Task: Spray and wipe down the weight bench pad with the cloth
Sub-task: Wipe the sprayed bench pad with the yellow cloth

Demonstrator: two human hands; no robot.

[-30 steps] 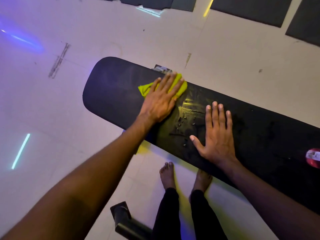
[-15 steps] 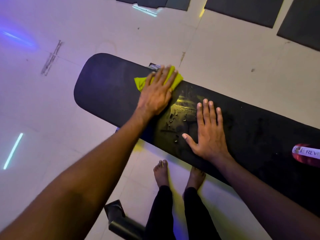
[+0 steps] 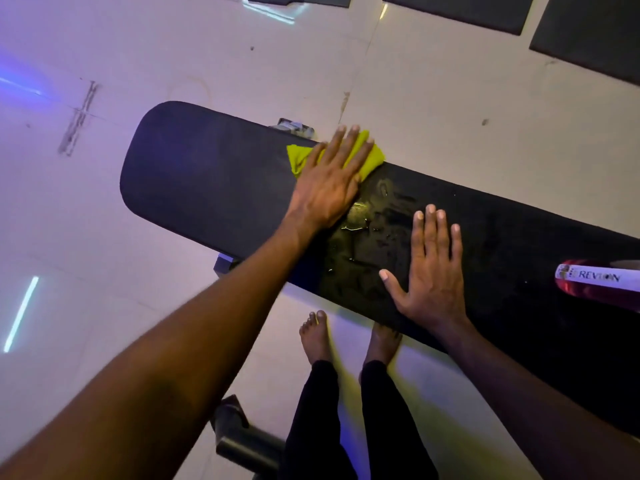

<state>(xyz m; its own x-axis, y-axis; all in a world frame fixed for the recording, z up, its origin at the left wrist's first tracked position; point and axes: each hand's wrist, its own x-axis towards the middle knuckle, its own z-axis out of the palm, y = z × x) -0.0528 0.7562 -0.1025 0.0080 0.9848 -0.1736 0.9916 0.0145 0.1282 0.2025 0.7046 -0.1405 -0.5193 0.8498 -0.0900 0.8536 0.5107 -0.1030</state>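
Note:
A long black bench pad (image 3: 207, 188) runs from the upper left to the lower right. My left hand (image 3: 329, 181) lies flat on a yellow-green cloth (image 3: 372, 157) and presses it against the pad's far edge. Wet streaks and droplets (image 3: 363, 220) shine on the pad between my hands. My right hand (image 3: 429, 271) rests flat on the pad with fingers spread and holds nothing. A red spray bottle (image 3: 599, 282) with a white label lies on the pad at the right edge of the view.
Pale floor tiles (image 3: 450, 116) surround the bench. Dark mats (image 3: 588, 32) lie along the top edge. My bare feet (image 3: 315, 336) stand by the pad's near side. A dark bench foot (image 3: 242, 441) sits at the bottom centre, and a metal frame part (image 3: 292, 126) shows behind the pad.
My left hand and the cloth have stayed at the pad's far edge, shifting slightly right along it. My right hand has kept its place. The view has shifted, bringing more of the spray bottle into sight.

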